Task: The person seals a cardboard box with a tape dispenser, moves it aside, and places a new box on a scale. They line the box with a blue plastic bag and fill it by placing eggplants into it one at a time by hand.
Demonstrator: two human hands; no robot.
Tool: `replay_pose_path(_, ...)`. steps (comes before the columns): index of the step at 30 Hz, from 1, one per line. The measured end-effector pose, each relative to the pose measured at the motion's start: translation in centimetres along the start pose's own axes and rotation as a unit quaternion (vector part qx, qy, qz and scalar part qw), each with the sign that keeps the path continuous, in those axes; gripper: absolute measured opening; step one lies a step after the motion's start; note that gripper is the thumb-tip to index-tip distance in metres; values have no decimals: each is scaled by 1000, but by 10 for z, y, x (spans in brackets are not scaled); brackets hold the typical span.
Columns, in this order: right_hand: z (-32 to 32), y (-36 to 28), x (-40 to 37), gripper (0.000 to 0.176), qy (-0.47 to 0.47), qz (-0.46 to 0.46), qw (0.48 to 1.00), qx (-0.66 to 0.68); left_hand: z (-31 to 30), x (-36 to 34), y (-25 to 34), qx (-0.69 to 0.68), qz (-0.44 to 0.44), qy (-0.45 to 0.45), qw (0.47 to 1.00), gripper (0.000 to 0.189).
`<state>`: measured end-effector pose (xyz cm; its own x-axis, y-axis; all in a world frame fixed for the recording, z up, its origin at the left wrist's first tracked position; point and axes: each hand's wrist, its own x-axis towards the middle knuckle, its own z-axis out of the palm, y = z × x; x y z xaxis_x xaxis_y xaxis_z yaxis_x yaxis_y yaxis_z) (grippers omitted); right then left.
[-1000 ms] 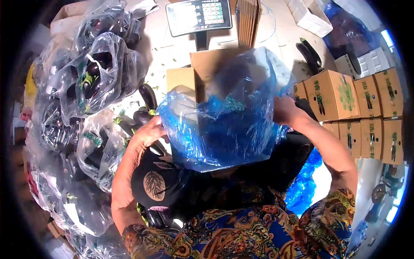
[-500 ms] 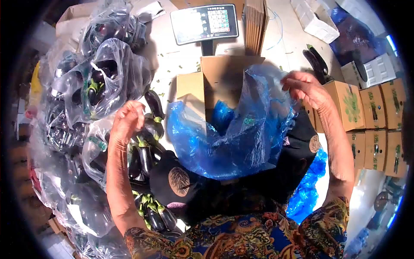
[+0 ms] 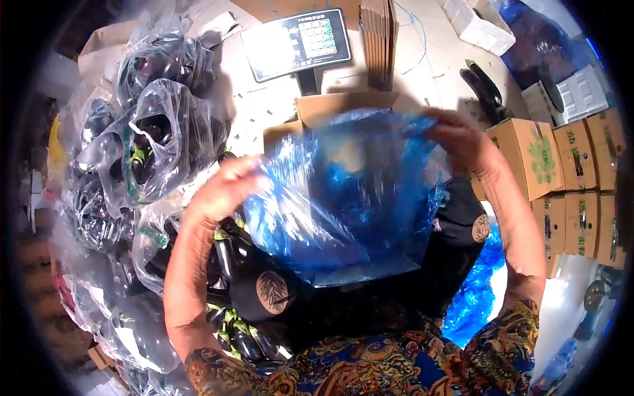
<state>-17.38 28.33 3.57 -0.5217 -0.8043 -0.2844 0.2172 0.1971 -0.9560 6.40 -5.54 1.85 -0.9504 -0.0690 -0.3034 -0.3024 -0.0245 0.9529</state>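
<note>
While both of my hands were at the blue plastic bag (image 3: 350, 198), its film stood spread wide between them, over the mouth of the open cardboard box (image 3: 330, 109).

Right hand (image 3: 459, 142): fingers pinched on the bag's upper rim, near the box's far right corner.

Left hand (image 3: 224, 188): against the bag's left edge and blurred; I could not tell whether it gripped.

Judgement: the step wanted even tension on both edges and the bag's opening centred over the box. The film also needed to stay clear of the cardboard flap corners, which could tear it.

Loose eggplants (image 3: 228, 254) by my left forearm lay near enough to snag any slack. A scale display (image 3: 294, 43) stood behind the box.
</note>
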Motion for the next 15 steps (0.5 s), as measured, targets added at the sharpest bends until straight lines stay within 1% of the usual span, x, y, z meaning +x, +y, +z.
replay_pose_path(1, -1, -3, 1, 35, 54, -6, 997, 50, -1, 1, 23, -110, -2, 2, 994, 17)
replay_pose_path(2, -1, -7, 2, 39, 107, -11, 989, 99, 0, 8, 24, -185, 27, 61, 981, 16)
replay_pose_path(4, -2, -15, 12, 35, 137, -50, 982, 121, -11, 27, 29, -177, 45, 32, 983, 15)
replay_pose_path(5, -5, -18, 19, 33, 153, -68, 977, 132, -10, 39, 31, -131, 57, 48, 989, 14)
replay_pose_path(8, -35, -13, 52, 29, 153, -73, 984, 61, -15, 74, 39, -47, 60, 101, 992, 12)
replay_pose_path(9, -40, -11, 62, 22, 161, -80, 983, 43, -17, 86, 39, -21, 76, 119, 990, 12)
replay_pose_path(10, -48, -7, 71, 20, 163, -63, 985, -6, -23, 99, 37, 32, 68, 141, 987, 15)
replay_pose_path(12, -67, 9, 94, 19, 164, -28, 981, -104, -35, 123, 28, 65, 56, 166, 982, 16)
replay_pose_path(13, -71, 20, 108, 23, 199, -40, 962, -180, -44, 137, 15, 95, 84, 156, 980, 16)
replay_pose_path(15, -87, 46, 133, 25, 202, -54, 926, -313, -75, 168, -32, 155, 136, 135, 969, 17)
